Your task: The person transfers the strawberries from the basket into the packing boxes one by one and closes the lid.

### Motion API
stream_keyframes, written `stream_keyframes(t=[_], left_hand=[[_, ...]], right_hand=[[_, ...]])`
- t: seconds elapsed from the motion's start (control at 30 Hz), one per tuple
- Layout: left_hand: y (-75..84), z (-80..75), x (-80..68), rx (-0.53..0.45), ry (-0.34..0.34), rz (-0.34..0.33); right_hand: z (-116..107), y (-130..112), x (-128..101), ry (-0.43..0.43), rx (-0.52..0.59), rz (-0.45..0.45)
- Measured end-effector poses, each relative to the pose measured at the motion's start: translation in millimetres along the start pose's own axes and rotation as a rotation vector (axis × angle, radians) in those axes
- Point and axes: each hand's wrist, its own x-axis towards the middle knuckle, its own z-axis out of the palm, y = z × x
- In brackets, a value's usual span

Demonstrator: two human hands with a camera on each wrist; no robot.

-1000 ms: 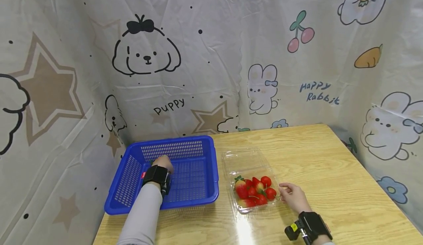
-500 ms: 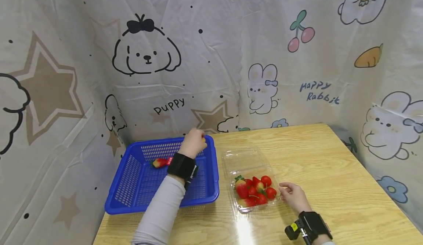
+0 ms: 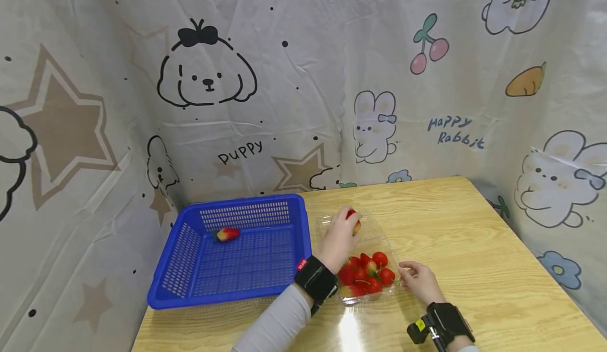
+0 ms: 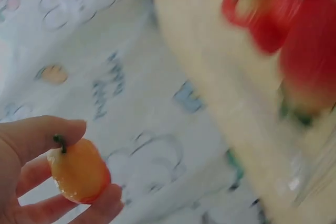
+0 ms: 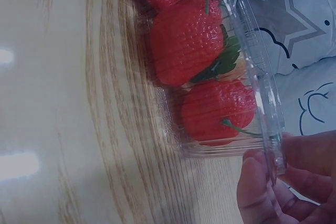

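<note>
My left hand (image 3: 338,240) is above the clear plastic clamshell box (image 3: 327,227), near its opened lid. Between thumb and fingers it pinches a small yellow-orange and red fruit with a short green stem (image 4: 80,172); its kind is unclear. Red strawberries and smaller round red fruits (image 3: 380,260) lie in the box, partly covered by the left hand and wrist in the head view. At the box's right side, my right hand (image 3: 420,282) pinches the clear rim (image 5: 270,129) between thumb and fingers.
A blue plastic basket (image 3: 303,246) stands on the left of the wooden table (image 3: 427,215), one strawberry (image 3: 227,234) lying in it. A printed curtain (image 3: 284,78) closes off the back and sides. Both wrists carry black bands with cameras.
The left hand has come out of the basket, leaving a strawberry there, and moved right over the box holding the yellow-orange and red fruit. The right hand keeps its place at the rim.
</note>
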Motion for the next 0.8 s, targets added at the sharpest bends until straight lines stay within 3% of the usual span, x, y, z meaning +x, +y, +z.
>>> stream_keyframes(t=[0.17, 0.37, 0.6, 0.8], left_hand=[[2.6, 36.4, -17.1, 0.011, -0.068, 0.02], [-2.9, 65.3, -36.3, 0.042, -0.204, -0.023], [-6.6, 81.4, -42.5, 0.124, -0.281, -0.035], [-5.9, 85.5, -43.8, 0.178, -0.27, -0.018]], right_hand=[[0, 0, 1, 0.002, 0.005, -0.003], [1, -1, 0, -0.006, -0.018, 0.006], [0, -2, -1, -0.002, -0.013, 0.006], [1, -1, 0, 0.0, -0.011, 0.003]])
